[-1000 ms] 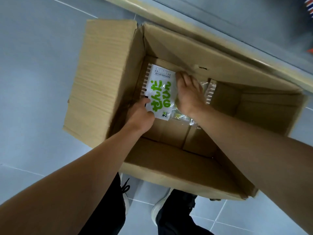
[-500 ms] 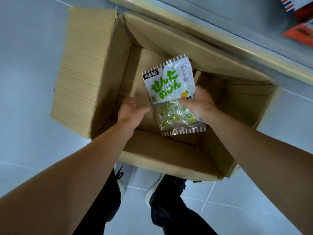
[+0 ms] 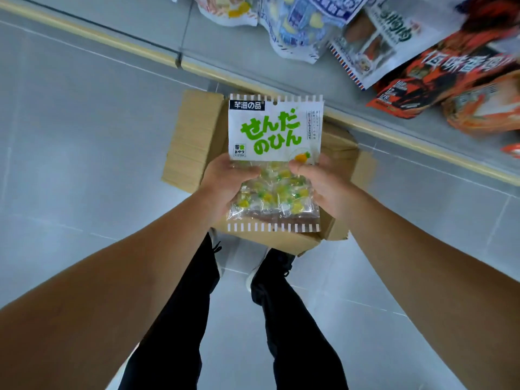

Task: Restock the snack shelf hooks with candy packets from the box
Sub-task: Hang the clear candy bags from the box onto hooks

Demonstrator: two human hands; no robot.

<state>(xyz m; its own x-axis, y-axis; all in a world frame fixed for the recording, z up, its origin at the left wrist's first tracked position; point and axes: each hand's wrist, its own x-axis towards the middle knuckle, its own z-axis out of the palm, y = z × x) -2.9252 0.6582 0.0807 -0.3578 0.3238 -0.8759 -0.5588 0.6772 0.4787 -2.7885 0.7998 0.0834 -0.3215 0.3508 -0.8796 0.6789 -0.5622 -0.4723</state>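
Holding a candy packet [image 3: 274, 161] up in front of the body, both hands grip it at mid-height — the left hand [image 3: 229, 184] pinching its left edge with the thumb on the front, the right hand [image 3: 319, 182] doing the same on the right edge. The packet stands upright, white label with green lettering on top, clear window of yellow and green sweets below. It hangs above the open cardboard box [image 3: 194, 139] on the grey tiled floor [image 3: 84, 136]. Other snack bags [image 3: 439, 68] hang up at the right — blurred.
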